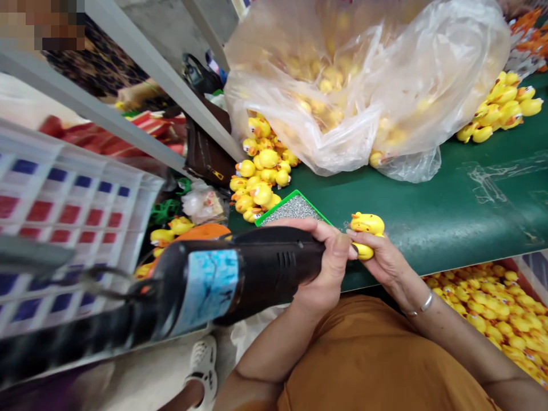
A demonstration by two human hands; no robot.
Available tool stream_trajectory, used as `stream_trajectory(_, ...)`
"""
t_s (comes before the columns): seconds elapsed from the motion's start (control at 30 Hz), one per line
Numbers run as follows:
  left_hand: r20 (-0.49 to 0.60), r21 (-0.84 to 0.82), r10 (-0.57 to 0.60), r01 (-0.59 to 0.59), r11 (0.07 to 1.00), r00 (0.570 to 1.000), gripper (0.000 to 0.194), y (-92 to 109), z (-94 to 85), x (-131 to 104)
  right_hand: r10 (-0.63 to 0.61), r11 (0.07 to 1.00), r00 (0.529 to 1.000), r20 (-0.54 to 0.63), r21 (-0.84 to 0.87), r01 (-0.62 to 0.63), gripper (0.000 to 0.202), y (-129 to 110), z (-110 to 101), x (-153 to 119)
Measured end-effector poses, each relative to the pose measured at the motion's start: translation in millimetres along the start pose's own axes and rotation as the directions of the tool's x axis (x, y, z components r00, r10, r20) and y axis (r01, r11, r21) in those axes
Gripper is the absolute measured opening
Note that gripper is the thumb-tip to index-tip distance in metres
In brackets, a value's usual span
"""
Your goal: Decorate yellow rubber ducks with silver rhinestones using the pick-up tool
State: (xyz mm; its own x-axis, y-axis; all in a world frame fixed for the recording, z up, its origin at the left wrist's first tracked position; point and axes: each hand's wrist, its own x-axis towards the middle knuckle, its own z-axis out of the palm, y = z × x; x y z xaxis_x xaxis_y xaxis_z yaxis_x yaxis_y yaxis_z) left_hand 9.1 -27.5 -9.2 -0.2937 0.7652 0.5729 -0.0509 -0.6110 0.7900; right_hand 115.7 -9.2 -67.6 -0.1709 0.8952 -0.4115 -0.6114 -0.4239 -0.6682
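My left hand (323,271) is wrapped round the front end of a black power tool (265,271) with a blue label. The tool lies sideways, and its tip meets a yellow toy duck (368,224). Fingers of my right hand (387,260) pinch this duck over the edge of the green table (432,222). Just behind my left hand sits a green-rimmed tray (295,208) of small silvery metal pieces. The exact contact between tip and duck is too small to make out.
Duck piles lie on the table at the left (261,182) and right (505,108), beside a large clear plastic bag (317,114). Many ducks fill a container (492,308) below right. A white crate (141,194) and grey metal bars (149,63) stand left; another person's hand (141,94) shows beyond.
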Motion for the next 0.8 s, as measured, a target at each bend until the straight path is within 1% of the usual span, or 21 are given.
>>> stream_trajectory(0.17,0.075,-0.05,-0.031,0.035,0.998,0.997,0.016,-4,-5.3,-4,0.033,0.999,0.998,-0.06,0.034,-0.031,0.037,1,2,-2)
stream_trajectory(0.23,0.06,-0.037,-0.031,0.033,0.999,0.998,0.019,-3,-5.0,-3,0.027,0.999,0.997,-0.067,0.022,-0.026,0.036,2,4,-1)
stream_trajectory(0.3,-0.008,0.008,-0.029,0.029,1.0,1.0,0.025,1,-3.2,1,-0.005,1.0,0.997,-0.075,0.0,0.005,0.035,2,7,1)
stream_trajectory(0.37,-0.104,0.018,-0.017,0.019,1.0,0.994,0.03,7,-1.7,9,-0.063,0.997,0.994,-0.091,-0.047,0.058,0.035,3,6,7)
stream_trajectory(0.43,-0.203,0.0,0.012,-0.012,1.0,0.979,0.034,10,-3.0,20,-0.118,0.99,0.983,-0.143,-0.093,0.106,0.038,2,1,13)
stream_trajectory(0.5,-0.272,0.019,0.075,-0.073,0.997,0.959,0.035,8,-8.3,30,-0.133,0.987,0.968,-0.212,-0.113,0.111,0.043,-1,-8,19)
stream_trajectory(0.57,-0.305,0.088,0.151,-0.13,0.988,0.94,0.033,-2,-17.0,37,-0.107,0.99,0.963,-0.249,-0.12,0.079,0.048,-5,-18,20)
stream_trajectory(0.63,-0.325,0.139,0.185,-0.146,0.979,0.927,0.029,-21,-26.9,40,-0.072,0.991,0.965,-0.253,-0.128,0.041,0.052,-11,-26,18)
stream_trajectory(0.67,-0.305,0.164,0.163,-0.117,0.98,0.938,0.028,-31,-31.6,40,-0.057,0.991,0.965,-0.255,-0.129,0.024,0.054,-13,-28,15)
stream_trajectory(0.73,-0.293,0.169,0.14,-0.092,0.981,0.946,0.028,-50,-38.8,38,-0.024,0.992,0.966,-0.258,-0.129,-0.01,0.055,-17,-31,10)
stream_trajectory(0.8,-0.295,0.183,0.109,-0.056,0.982,0.949,0.029,-64,-42.4,34,0.004,0.991,0.969,-0.247,-0.127,-0.036,0.053,-19,-31,6)
